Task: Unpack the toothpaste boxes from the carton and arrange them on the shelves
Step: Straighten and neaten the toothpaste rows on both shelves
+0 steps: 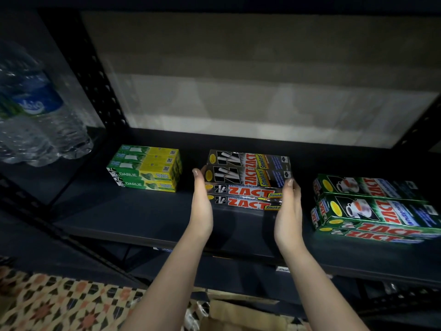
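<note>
A stack of black Zact Smokers toothpaste boxes (248,180) sits in the middle of the dark shelf (148,220). My left hand (201,204) presses flat against the stack's left end, fingers straight. On the stack's right end lies my right hand (290,209), palm inward, fingers straight. Green and yellow Darlie boxes (145,168) are stacked to the left. Green Zact Whitening boxes (372,206) are stacked to the right. The brown carton (238,314) lies open below, between my forearms.
A shrink-wrapped pack of water bottles (35,115) stands in the neighbouring bay on the left, behind a perforated black upright (95,75). A pale wall shows behind the shelf. Patterned floor tiles (59,304) are at the lower left. A lower shelf edge runs under my forearms.
</note>
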